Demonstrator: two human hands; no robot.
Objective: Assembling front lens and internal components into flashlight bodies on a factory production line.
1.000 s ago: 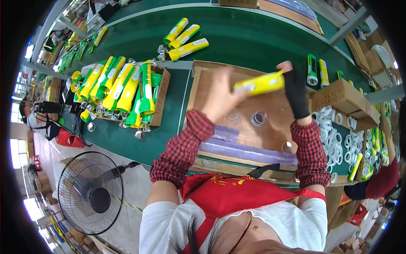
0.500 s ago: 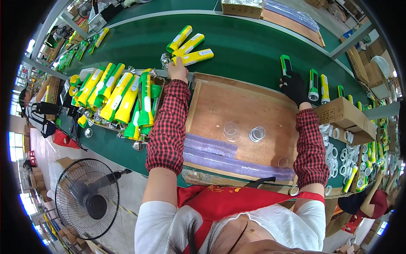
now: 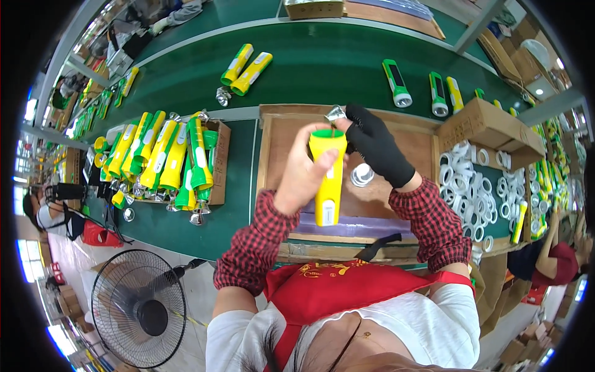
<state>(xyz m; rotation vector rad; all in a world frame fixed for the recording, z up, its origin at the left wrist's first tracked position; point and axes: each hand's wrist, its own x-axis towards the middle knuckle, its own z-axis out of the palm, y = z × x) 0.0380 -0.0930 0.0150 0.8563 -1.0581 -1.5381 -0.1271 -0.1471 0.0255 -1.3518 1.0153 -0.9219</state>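
Observation:
My left hand (image 3: 299,170) is wrapped round a yellow flashlight body (image 3: 328,186), its green-rimmed wide end up and its narrow end toward me. In a black glove, my right hand (image 3: 379,149) pinches a shiny silver reflector (image 3: 335,113) just above that wide end. Both hands are over a shallow wooden tray (image 3: 265,146). Beneath them lie clear round lenses (image 3: 362,175) and a purple-tinted row of stacked discs (image 3: 365,227), partly hidden by my arms.
On the left, a carton (image 3: 218,164) is heaped with green and yellow flashlight bodies. White rings (image 3: 471,192) lie at right beside a cardboard box (image 3: 489,127). Two bodies (image 3: 253,73) and several flashlights (image 3: 396,84) rest on the green belt (image 3: 322,68). A fan (image 3: 149,316) stands lower left.
My left hand has brought one flashlight body from the belt to above the tray. My right hand has left the green flashlight on the belt, come inward and now holds a reflector.

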